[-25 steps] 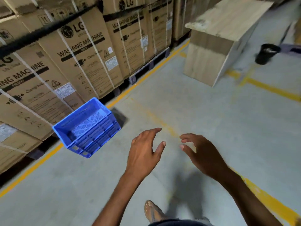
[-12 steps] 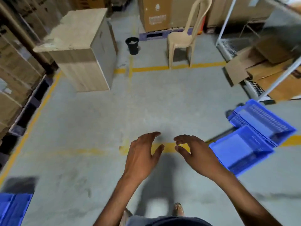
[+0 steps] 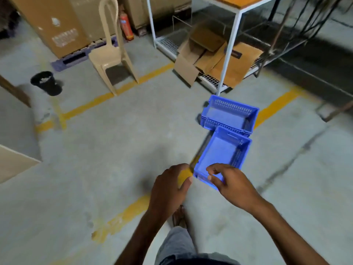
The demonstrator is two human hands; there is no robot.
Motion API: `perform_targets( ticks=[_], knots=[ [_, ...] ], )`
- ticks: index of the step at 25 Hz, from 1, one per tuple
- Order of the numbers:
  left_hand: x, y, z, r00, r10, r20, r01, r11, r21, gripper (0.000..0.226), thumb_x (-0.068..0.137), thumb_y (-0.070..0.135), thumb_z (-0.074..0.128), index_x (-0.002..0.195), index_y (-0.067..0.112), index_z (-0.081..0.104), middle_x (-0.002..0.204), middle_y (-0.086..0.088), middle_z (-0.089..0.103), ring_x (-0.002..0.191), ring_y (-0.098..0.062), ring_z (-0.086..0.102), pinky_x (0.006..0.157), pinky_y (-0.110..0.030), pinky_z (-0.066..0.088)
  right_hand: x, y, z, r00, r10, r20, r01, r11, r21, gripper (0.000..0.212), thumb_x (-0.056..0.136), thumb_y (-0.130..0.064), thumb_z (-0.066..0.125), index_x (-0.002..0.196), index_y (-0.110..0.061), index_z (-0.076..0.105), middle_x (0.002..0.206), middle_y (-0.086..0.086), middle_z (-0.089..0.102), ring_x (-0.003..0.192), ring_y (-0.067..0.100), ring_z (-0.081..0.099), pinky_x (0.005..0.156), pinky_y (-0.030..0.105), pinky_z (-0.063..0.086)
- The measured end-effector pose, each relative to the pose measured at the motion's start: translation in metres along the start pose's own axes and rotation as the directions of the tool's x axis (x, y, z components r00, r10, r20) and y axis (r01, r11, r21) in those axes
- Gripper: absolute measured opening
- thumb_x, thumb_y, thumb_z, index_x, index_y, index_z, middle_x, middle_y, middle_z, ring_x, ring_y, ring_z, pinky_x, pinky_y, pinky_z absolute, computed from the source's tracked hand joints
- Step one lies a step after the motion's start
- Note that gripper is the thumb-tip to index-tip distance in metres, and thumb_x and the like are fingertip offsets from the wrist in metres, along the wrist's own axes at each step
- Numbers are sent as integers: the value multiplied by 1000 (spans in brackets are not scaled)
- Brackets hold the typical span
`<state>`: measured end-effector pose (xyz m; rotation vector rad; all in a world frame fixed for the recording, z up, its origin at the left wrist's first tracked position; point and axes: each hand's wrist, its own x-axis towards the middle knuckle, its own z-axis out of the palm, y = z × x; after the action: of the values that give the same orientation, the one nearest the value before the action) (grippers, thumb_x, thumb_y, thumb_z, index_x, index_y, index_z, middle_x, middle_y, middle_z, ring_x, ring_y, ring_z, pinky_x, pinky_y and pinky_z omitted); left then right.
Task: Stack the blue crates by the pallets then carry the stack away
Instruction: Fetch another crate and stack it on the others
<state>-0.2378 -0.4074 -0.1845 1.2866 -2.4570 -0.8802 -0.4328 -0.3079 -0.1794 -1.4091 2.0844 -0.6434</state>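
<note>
No words or numbers could be read from where I stood. The big brown box (image 3: 47, 20) behind the chair (image 3: 110, 54) had a white sticker (image 3: 55, 21) and some pale print (image 3: 64, 38) lower down, but both were too blurry to make out. A flat piece of cardboard (image 3: 246, 60) on the wire shelf (image 3: 168, 44) had a small dark label (image 3: 236, 54). That was too blurry as well.
</note>
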Motion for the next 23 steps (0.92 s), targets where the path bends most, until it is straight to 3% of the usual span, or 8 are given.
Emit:
perform_targets(
  ticks=[4,8,11,14,18,23],
  knots=[
    [91,24,28,991,46,129,-33,994,-102,42,87,49,56,124,31,62,123,17,66,112,-4,62,97,-30,50,40,42,-42,989,131,-70,-131,991,1,5,94,-32,60,99,-33,61,107,-21,66,102,3,61,86,32,51],
    [169,54,56,986,34,166,-12,991,-134,34,89,39,64,122,33,62,122,20,65,109,2,61,94,-21,48,91,98,-81,981,184,-54,-184,983,-1,8,94,-30,61,101,-29,64,100,-24,64,99,2,62,84,30,51],
    [216,68,92,987,-35,154,60,984,-166,33,90,37,65,123,31,63,121,18,67,109,-1,63,94,-24,49,143,157,-95,980,199,25,-200,979,34,13,93,-27,63,105,-26,67,95,-18,67,93,7,65,84,29,52],
    [252,72,141,968,-223,119,242,953,-183,33,91,36,64,123,30,64,121,13,68,111,-6,63,95,-25,48,198,225,-89,954,241,177,-258,963,80,13,92,-22,62,103,-25,69,91,-13,72,88,10,68,86,31,53],
    [263,43,237,845,-508,169,535,791,-296,26,89,35,67,115,28,66,111,10,72,102,-12,68,90,-32,52,249,303,-42,908,255,332,-275,961,15,15,91,-19,63,104,-23,71,92,-15,69,83,4,64,86,29,52],
    [231,-1,346,639,-682,356,768,534,-354,28,89,29,65,117,23,65,113,3,73,103,-16,69,92,-34,52,274,362,40,832,304,464,-290,951,-104,16,89,-21,63,103,-23,70,101,-2,74,97,17,67,79,24,44]
  ],
)
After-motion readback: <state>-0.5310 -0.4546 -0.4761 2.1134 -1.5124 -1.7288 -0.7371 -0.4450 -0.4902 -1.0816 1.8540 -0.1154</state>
